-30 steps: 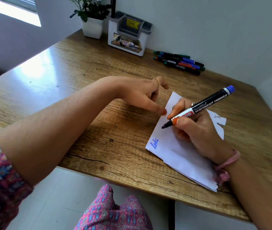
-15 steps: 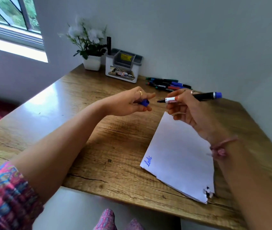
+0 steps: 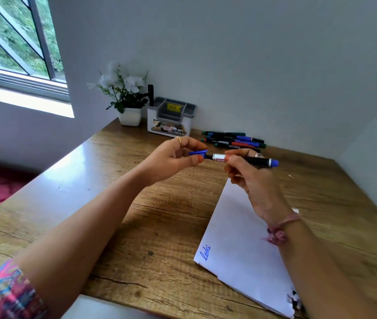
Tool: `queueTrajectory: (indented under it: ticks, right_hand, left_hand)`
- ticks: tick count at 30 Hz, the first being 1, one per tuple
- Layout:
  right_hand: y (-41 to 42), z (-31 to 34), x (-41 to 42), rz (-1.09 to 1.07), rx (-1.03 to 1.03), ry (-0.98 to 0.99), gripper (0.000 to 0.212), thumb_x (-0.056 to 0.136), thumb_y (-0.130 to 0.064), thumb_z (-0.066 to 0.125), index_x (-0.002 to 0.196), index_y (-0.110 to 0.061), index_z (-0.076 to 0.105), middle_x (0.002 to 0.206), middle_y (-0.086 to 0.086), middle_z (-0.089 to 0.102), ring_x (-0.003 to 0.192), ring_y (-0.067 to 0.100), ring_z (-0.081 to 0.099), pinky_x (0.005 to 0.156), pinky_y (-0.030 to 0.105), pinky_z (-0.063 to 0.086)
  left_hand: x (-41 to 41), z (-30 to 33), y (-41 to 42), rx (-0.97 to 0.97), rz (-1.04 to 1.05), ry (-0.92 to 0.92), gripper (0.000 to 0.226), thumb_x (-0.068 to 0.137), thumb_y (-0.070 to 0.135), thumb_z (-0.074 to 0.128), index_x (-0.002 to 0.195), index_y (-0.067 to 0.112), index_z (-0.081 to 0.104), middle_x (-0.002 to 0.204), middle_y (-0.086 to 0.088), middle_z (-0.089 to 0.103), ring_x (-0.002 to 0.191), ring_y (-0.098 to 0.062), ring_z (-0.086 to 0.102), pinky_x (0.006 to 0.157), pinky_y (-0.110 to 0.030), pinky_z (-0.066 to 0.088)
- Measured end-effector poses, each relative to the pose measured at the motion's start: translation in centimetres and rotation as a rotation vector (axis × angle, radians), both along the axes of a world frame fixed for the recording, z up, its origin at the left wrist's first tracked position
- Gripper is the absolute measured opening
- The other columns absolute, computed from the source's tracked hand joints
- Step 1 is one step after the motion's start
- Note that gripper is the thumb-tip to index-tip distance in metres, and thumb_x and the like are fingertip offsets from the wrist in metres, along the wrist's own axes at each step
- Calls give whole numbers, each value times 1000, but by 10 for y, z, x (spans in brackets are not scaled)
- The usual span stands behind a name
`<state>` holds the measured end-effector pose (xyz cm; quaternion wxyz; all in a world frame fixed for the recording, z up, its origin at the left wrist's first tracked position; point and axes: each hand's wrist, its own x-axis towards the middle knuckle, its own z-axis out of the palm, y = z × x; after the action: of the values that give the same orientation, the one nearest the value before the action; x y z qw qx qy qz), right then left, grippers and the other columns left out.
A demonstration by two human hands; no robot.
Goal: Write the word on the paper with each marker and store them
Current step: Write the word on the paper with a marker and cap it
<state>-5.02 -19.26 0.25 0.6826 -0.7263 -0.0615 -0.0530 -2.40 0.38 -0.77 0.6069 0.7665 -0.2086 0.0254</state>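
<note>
Head view centres on a black marker (image 3: 249,160) with a blue end, held level in the air above the wooden surface (image 3: 136,203), its tip pointing toward the person's left. The right hand (image 3: 247,178) grips its barrel, fingers (image 3: 230,158) closed around the white label band. The left hand (image 3: 173,157) holds the blue cap (image 3: 198,153) pinched between thumb and fingers, with the cap's mouth right at the marker's tip; whether the cap is seated or only touching cannot be told. A gold ring sits on a left finger and a pink band (image 3: 284,224) circles the right wrist.

Below the hands and toward the person's right, a white paper (image 3: 240,238) lies flat on the surface, with a short word in blue ink (image 3: 205,253) near its near-left corner and a torn, dark-marked near-right corner.

Farther back, close to the wall, a loose cluster of markers (image 3: 233,140) with green, blue and red caps lies on the surface. Just left of them stands a white and grey organizer (image 3: 171,120) with a yellow label and one dark marker upright at its left side. Beside that stands a white pot of white flowers (image 3: 127,104). A window (image 3: 17,42) shows at the far left.
</note>
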Motion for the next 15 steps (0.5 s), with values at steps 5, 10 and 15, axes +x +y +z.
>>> queueTrajectory:
  ticks: [5,10,15]
  right_hand:
    - [-5,0,1,208,139,-5,26,94,-20,47,102,-13,71,87,12,72,79,18,66,72,25,53]
    - [-12,1,5,303,146,-44,43,87,-31,34,104,-15,70,89,12,73,76,18,65,65,21,51]
    - [-10,2,4,269,47,-137,16,87,-27,44,97,-19,55,84,4,73,73,11,65,64,18,50]
  left_hand:
    - [-3,2,0,-188,-71,71,21,82,6,64,101,15,63,89,3,70,80,-8,64,77,-21,54]
    - [-4,4,-4,-396,-78,186,27,71,13,67,97,9,64,82,-3,70,70,-10,62,69,-20,54]
    - [-6,4,-10,-608,-51,327,25,74,14,66,99,8,66,79,-5,68,64,-9,63,64,-18,55]
